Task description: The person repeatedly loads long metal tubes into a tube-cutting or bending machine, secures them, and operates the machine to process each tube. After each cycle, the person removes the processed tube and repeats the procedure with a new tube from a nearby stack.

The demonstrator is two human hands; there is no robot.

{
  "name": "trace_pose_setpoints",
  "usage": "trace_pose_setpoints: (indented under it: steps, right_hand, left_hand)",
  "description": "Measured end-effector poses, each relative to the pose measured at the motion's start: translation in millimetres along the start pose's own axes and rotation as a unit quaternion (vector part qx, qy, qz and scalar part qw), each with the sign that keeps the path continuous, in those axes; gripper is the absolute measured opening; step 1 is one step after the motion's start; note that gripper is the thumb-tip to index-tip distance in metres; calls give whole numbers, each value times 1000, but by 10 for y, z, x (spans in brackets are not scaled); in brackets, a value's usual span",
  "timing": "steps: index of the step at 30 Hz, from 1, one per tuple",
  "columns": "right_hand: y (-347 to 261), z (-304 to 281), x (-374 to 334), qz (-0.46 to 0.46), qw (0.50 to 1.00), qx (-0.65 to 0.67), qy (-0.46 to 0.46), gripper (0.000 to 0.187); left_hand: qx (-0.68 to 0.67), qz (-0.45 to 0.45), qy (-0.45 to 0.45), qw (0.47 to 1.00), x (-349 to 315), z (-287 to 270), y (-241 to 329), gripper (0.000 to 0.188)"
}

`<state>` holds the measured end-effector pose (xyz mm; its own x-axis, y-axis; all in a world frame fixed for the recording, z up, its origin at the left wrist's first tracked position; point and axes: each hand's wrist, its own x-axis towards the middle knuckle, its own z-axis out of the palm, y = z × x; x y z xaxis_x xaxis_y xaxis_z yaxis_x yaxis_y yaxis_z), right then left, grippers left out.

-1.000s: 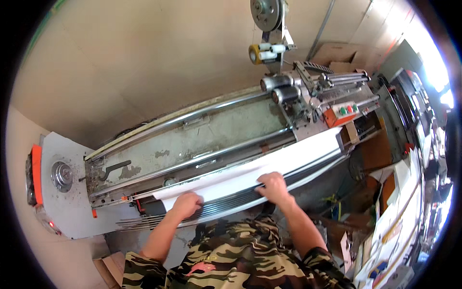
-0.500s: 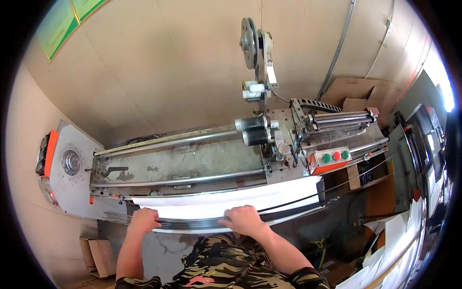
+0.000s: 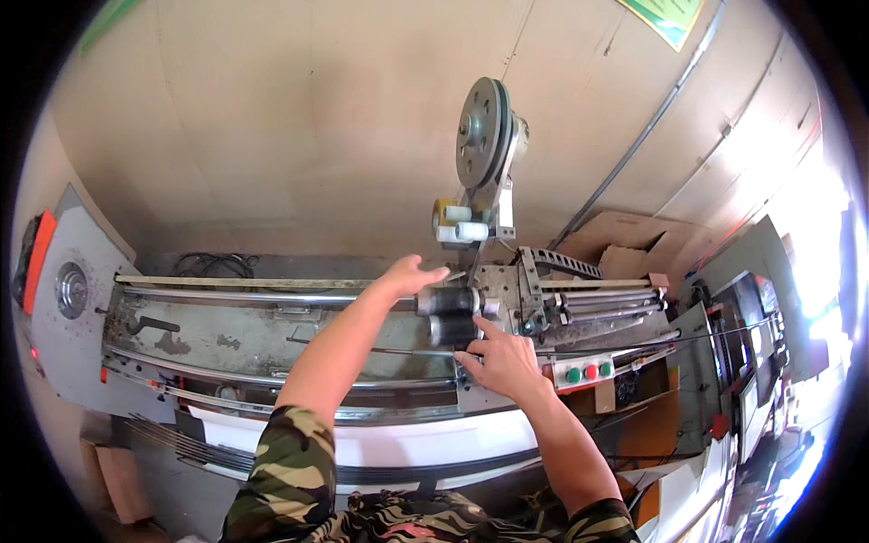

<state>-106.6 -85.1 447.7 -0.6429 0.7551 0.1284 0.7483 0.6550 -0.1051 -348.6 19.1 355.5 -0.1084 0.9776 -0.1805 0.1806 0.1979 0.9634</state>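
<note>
Both arms reach forward over a long metal machine. My left hand (image 3: pixel 405 277) has its fingers stretched apart, just left of the dark strip (image 3: pixel 474 262) below the grooved wheel (image 3: pixel 480 134). My right hand (image 3: pixel 507 362) lies at the right end of two black rollers (image 3: pixel 453 328), index finger extended toward the lower one and thumb apart. A thin dark rod (image 3: pixel 652 340) runs rightward from behind my right hand; its part near the hand is hidden, and I see no grip on it. Small white rollers (image 3: pixel 463 232) sit under the wheel.
A box with green and red buttons (image 3: pixel 590 372) stands right of my right hand. Along the near side, a white sheet-lined trough (image 3: pixel 362 439) lies by a bundle of thin dark rods (image 3: pixel 204 452). Cardboard (image 3: pixel 625 244) leans at the back wall; a metal plate (image 3: pixel 86 308) stands far left.
Both hands have left the rod bundle and moved forward to the black rollers and strip. The single dark rod has shifted from the trough onto the machine. My view has shifted.
</note>
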Motion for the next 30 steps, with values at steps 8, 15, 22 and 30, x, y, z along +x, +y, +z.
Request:
trace_pose_setpoints:
  steps: [8,15,22,30]
  right_hand:
    - [268,330,181,-24,995,-13,-100,35]
    - [304,157,18,-55,995,51,-59,27]
    - [485,295,348,-82,992,16,-93,28]
    - [729,325,363,-117,991,0,-66,29]
  left_hand:
    - [-42,-9,-402,914,879,223,-291,54]
    - [-314,-184,-380,851,760,438,-630,31]
    - [-375,-112,-333,858,759,608,-873,38]
    - [92,168,-132,972,172,201,-152,64]
